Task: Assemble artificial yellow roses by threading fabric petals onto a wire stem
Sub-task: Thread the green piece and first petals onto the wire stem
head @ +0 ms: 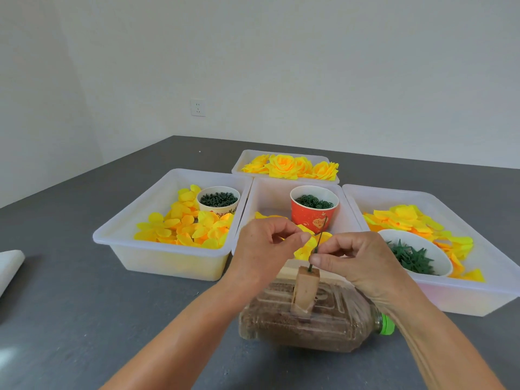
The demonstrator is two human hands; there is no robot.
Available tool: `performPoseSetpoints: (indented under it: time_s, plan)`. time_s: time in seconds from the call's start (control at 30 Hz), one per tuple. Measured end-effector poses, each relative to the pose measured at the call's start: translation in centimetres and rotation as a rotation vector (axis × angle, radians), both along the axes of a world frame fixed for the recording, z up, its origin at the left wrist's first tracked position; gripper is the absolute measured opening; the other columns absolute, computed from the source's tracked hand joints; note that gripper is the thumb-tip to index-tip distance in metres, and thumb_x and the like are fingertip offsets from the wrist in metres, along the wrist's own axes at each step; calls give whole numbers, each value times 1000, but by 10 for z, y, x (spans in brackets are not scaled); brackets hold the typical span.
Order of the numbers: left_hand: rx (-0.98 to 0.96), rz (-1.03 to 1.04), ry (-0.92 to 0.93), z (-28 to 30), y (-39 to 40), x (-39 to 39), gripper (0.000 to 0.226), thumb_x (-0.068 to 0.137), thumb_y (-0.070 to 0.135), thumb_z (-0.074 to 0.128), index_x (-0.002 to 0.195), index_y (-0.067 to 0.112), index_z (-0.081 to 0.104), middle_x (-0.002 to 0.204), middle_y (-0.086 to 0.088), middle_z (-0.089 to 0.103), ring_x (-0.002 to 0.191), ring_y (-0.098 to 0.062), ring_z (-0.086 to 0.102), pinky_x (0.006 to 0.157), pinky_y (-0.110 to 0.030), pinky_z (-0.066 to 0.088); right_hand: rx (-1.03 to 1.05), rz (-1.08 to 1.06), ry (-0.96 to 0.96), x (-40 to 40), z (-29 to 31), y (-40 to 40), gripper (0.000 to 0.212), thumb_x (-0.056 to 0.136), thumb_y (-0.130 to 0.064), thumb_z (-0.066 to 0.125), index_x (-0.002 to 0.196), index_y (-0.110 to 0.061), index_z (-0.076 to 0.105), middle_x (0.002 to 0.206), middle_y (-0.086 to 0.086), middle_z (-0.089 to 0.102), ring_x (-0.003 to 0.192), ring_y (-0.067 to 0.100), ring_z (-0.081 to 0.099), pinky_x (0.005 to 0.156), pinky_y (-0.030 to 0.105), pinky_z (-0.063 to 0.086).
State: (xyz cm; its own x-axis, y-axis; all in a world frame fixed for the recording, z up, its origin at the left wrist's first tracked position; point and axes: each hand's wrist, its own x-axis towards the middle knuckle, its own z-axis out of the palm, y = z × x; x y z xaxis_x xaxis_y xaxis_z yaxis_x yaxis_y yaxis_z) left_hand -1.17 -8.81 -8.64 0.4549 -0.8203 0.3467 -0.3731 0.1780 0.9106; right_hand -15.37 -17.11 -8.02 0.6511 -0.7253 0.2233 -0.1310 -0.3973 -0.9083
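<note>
Both forearms reach in from the bottom edge. Below them, a plastic bottle [309, 325] lies on its side on the desk [84, 305], with a wooden block [305, 288] fixed on top. Wire stem [316, 246] stands upright in the block. Right hand [354, 260]: fingers curled, thumb and forefinger pinching the stem low, just above the block. Left hand [264, 246]: fingers curled, pinching a yellow petal [306, 246] beside the stem; whether it is threaded yet, cannot tell. Finished roses [289, 166] fill the far tray [244, 159]. Loose petals remain in the left tray [157, 260] and right tray [478, 294]. Judgement: this flower is at an early stage, with many petals left.
</note>
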Motion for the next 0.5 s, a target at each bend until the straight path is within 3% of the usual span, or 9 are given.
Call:
performPoseSetpoints:
  time_s: [0.3,0.43,0.5]
  plan:
    - [20,84,-23,2,-4,26,16,80,11,71,66,18,67,60,0,64,49,-7,53,52,-19,44,-13,-10,18,1,-1,-1,14,67,-8,81,59,-17,72,63,-6,70,53,-5,54,55,12,43]
    - [53,111,-64,-3,-7,32,18,79,9,71,64,18,67,50,10,58,46,-2,52,50,-15,42,-44,-27,40,1,-1,0,14,67,-11,81,60,-17,71,63,-7,69,53,-5,54,55,12,42]
    - [66,226,-170,0,-11,45,16,78,8,70,65,17,69,51,13,59,48,2,51,52,-10,40,-34,-19,25,1,-1,0,14,66,-10,81,60,-17,71,64,-7,70,53,-5,55,55,11,43]
